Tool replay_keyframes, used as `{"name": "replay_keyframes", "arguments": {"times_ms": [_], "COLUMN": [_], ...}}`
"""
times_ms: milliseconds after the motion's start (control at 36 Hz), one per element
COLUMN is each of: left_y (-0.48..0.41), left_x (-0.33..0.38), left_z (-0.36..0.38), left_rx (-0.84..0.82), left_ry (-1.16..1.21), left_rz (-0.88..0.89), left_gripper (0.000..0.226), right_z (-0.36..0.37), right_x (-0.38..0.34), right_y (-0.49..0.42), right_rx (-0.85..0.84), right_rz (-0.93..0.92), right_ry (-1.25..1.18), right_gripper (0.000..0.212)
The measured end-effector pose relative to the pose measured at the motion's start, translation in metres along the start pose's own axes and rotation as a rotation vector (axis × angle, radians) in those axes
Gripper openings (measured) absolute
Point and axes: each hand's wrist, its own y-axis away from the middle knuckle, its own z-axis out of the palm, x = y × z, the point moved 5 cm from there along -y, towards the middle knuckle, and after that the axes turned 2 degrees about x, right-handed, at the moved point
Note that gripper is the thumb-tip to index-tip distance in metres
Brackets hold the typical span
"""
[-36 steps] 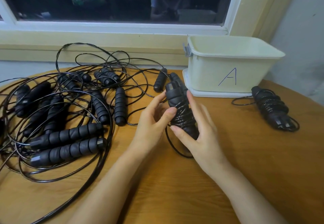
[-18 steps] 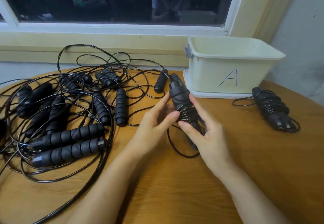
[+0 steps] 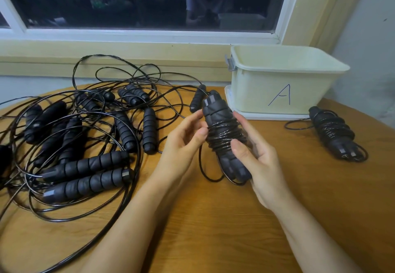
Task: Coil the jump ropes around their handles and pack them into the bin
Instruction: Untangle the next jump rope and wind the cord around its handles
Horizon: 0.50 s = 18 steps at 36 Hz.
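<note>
My right hand (image 3: 259, 161) grips a pair of black jump-rope handles (image 3: 222, 131) held together, with black cord wound round their middle. A short loop of loose cord hangs below them. My left hand (image 3: 183, 142) pinches the cord at the left side of the coil with thumb and fingers. A cream bin (image 3: 284, 80) marked "A" stands at the back right on its lid; I cannot see inside it. A coiled jump rope (image 3: 333, 133) lies on the table right of the bin. A tangled pile of uncoiled ropes and handles (image 3: 85, 144) covers the left of the table.
The round wooden table (image 3: 213, 230) has open surface at the front and right. A window sill and window run along the back wall. Loose cords reach toward the table's left edge.
The handle bundle has tilted and shifted slightly right and down in my right hand. My left hand has drawn the cord in, and the hanging loop is smaller.
</note>
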Motion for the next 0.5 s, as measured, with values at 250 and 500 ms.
{"name": "replay_keyframes", "arguments": {"times_ms": [250,500], "left_y": [0.0,0.004], "left_x": [-0.0041,-0.0026], "left_z": [0.0012,-0.0044], "left_rx": [-0.019,0.203], "left_ry": [0.13,0.072], "left_rz": [-0.104,-0.027], "left_gripper": [0.043,0.04], "right_z": [-0.0005,0.0005], "right_x": [0.0038,0.0047], "right_y": [-0.0005,0.0019], "right_rx": [-0.023,0.104], "right_rz": [0.057,-0.163], "right_ry": [-0.015,0.399], "right_gripper": [0.056,0.042]}}
